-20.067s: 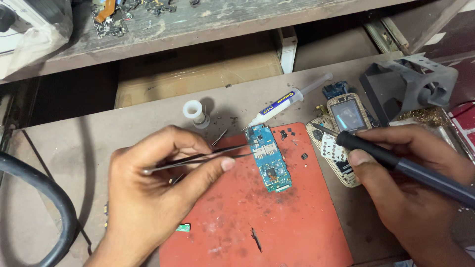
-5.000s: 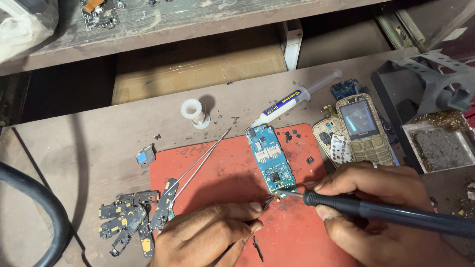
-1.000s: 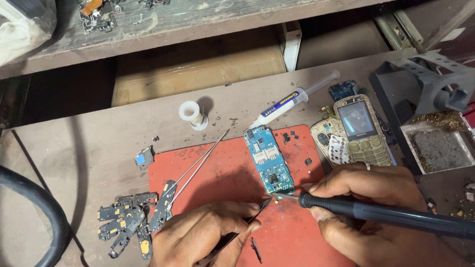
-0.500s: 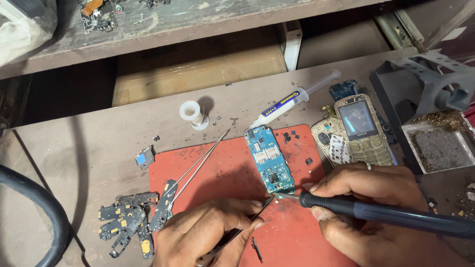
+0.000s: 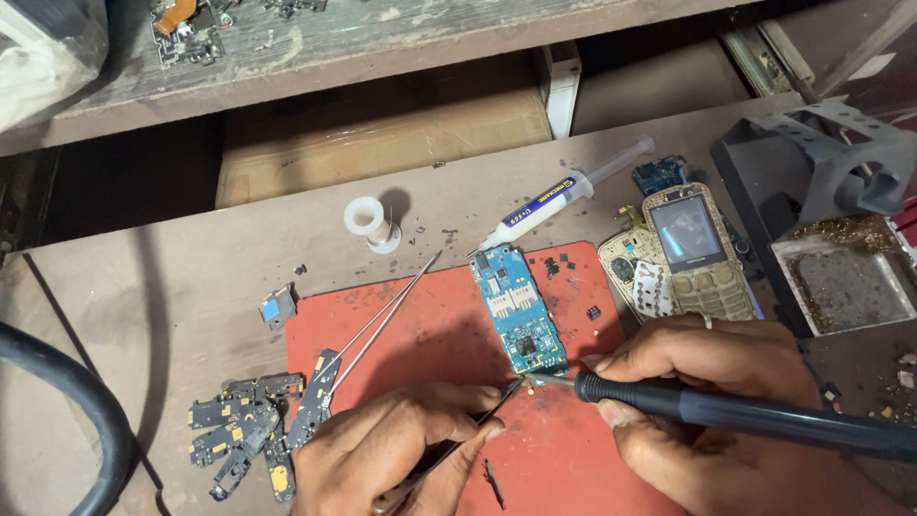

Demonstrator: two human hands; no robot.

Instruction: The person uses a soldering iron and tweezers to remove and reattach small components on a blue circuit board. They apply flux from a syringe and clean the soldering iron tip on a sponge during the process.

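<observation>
A blue phone circuit board (image 5: 516,311) lies on a red work mat (image 5: 430,334). My right hand (image 5: 716,382) grips a dark soldering iron (image 5: 745,416), whose tip touches the board's lower end. My left hand (image 5: 392,454) holds a thin dark pair of tweezers (image 5: 478,425) whose points reach the same spot from the lower left. A second, silver pair of tweezers (image 5: 382,320) lies loose on the mat to the left of the board.
A flux syringe (image 5: 564,196), a white solder spool (image 5: 368,222) and a phone front with keypad (image 5: 697,253) lie behind the mat. Several small boards (image 5: 244,430) sit at the left. A grey stand with sponge tray (image 5: 841,268) is at the right; a black cable (image 5: 67,420) curves at far left.
My left hand now holds dark tweezers at the board's lower end, where earlier it pressed on the mat. The soldering iron tip stays at that end.
</observation>
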